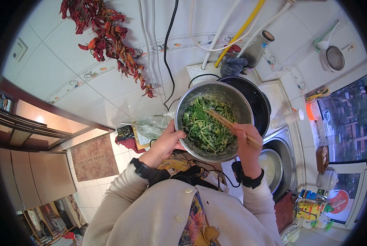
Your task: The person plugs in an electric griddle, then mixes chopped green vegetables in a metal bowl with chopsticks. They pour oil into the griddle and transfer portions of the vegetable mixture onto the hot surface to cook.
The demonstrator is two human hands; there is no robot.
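A wide stainless steel mixing bowl [241, 96] is held up in front of me, tilted toward me. Inside lie chopped leafy greens [204, 123] coated with pale, flour-like bits. My left hand [167, 141] grips the bowl's left rim, thumb over the edge and the other fingers hidden beneath. In my right hand [248, 143] is a pair of wooden chopsticks [221, 119], their tips down among the greens. Behind the bowl, to the right, stands a black pot [260, 102], partly covered by it.
At the right is a metal sink [288, 147] with a steel basin [272, 166] in it. Dried red chillies [109, 45] hang on the tiled wall. Several cables and a yellow pipe [243, 30] run down behind the counter. A plastic bag [150, 128] lies left of the bowl.
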